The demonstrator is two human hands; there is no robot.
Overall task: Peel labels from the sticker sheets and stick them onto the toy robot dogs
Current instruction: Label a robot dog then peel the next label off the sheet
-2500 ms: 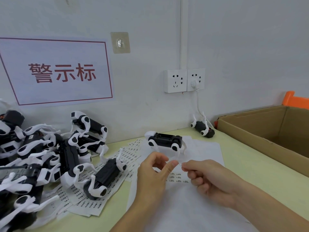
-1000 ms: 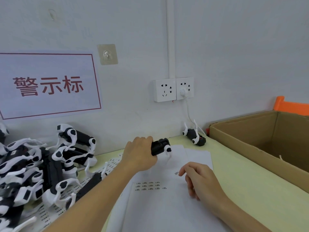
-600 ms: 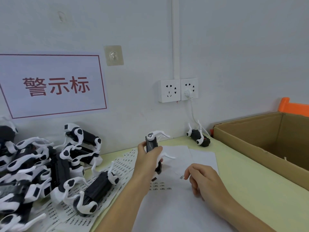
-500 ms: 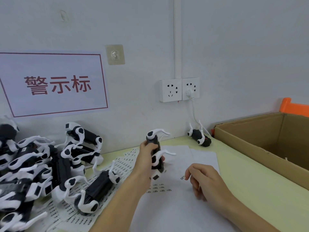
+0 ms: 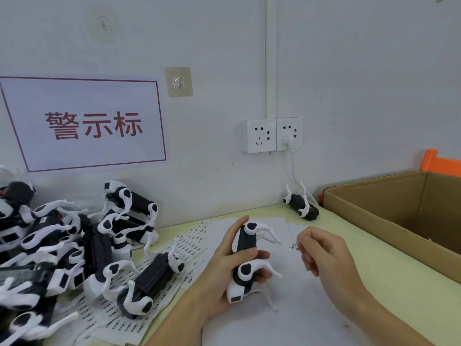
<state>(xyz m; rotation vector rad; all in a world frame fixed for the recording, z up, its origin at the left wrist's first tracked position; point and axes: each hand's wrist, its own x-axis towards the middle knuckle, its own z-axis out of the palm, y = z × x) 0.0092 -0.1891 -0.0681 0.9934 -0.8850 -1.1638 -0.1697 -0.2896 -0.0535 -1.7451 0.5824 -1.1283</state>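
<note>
- Pale green table point(image 5: 389, 278) sits against a white wall with a big red-word sign point(image 5: 84, 124) and two wall sockets point(image 5: 272, 134).
- On the left is a pile of toy dogs point(image 5: 64, 245), black and white, lying on printed sticker sheets point(image 5: 139, 318). One more small toy dog point(image 5: 300, 204) lies far back by the wall, and a cardboard box point(image 5: 399, 211) stands on the right.
- The left hand point(image 5: 224, 273) is wrapped around one toy robot dog point(image 5: 245, 258), held up above a blank white sheet point(image 5: 282, 320). The dog stands on end, its long body going up and down, and its white legs poke out to the right.
- The right hand point(image 5: 324, 255) pinches a tiny label point(image 5: 292, 246) at its fingertips. The other fingers are curled in.
- The label is just to the right of the dog, near its top end, but not touching it yet.
- The legs point toward the label, so I think the label has to slip in past them to reach the black body.
- The right hand is the near one for that job. The left hand only needs to hold the dog steady.
</note>
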